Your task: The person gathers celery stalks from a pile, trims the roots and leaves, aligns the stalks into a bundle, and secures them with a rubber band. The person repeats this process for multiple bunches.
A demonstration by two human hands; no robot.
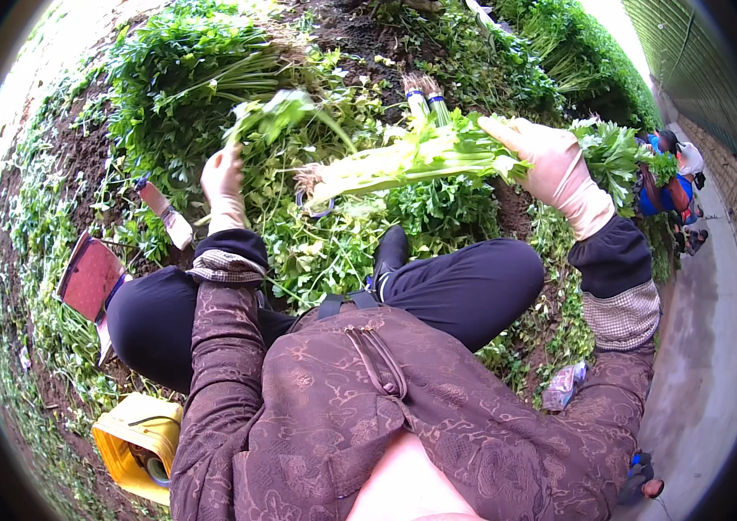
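My right hand [547, 156], in a pale glove, grips a bunch of celery [420, 159] by its leafy end. The bunch lies level across the front of me, its roots pointing left. In my gloved left hand [222, 179] is a loose leafy celery stalk [284, 114], blurred and bent over toward the bunch. A blue ring-shaped band [316, 207] shows just below the roots; whether it touches the bunch I cannot tell. Beyond the bunch, two celery bundles [426, 98] bound with blue bands lie side by side.
Piled celery [196, 71] lies at upper left, with standing celery [577, 52] at upper right. Beside my left knee are a red panel-like object [92, 277] and a pinkish wrapped object [166, 215]. A yellow container [137, 417] holds tape rolls. People [671, 169] are near the concrete path [700, 338].
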